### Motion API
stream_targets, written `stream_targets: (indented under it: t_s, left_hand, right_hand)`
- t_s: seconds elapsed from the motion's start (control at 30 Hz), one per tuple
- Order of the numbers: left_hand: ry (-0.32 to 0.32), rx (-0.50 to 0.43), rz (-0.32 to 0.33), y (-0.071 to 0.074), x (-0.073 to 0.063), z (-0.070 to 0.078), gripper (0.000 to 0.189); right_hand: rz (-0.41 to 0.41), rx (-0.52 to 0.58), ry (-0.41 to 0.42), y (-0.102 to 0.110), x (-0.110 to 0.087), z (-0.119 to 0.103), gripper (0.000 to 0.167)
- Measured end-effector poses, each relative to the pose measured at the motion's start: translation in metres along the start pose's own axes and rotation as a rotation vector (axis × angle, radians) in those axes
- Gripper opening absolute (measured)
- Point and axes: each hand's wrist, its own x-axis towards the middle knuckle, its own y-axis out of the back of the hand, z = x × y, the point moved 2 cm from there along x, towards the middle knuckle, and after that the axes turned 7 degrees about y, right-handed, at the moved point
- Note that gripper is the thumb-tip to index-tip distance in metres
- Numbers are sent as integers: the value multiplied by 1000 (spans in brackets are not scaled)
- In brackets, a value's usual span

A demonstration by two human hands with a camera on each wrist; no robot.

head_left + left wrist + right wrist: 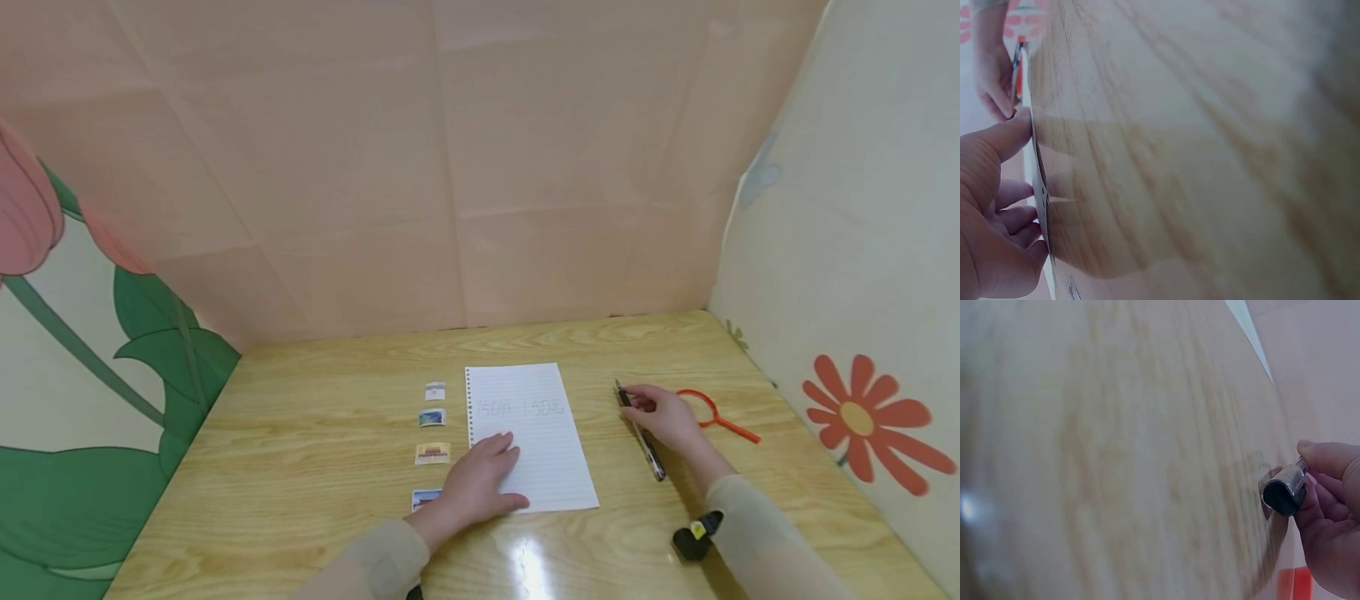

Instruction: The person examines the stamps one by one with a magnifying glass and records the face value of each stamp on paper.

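Note:
A lined sheet of paper (551, 467) with punched holes down its left edge lies on the table, and faint pencil-grey writing crosses its upper part. My left hand (482, 482) rests on the sheet's lower left with its fingers spread. To the right of the paper, my right hand (669, 418) pinches a black and silver pen (652, 458) between thumb and fingers. The pen's tip points away from me, and its blunt rear end (1285, 492) faces the right wrist camera, close over the tabletop.
Several small picture cards (432, 453) form a column left of the paper, the nearest partly hidden by my left hand. An orange-red magnifying glass (738, 431) lies just right of my right hand. Beige sheeting (450, 167) closes off the table's back edge; a flower-patterned wall (855, 417) borders the right.

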Motion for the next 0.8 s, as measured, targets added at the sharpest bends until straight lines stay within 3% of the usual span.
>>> stream_targets:
  t_s: [0.6,0.8]
  left_hand:
    - [8,-4,-12,2,0,-1,78]
    - [-10,-21,39,6,2,-2,70]
  right_hand:
    - [-1,-46,26,-4,0,2,34]
    - [-5,-30,3,1,-4,0,37]
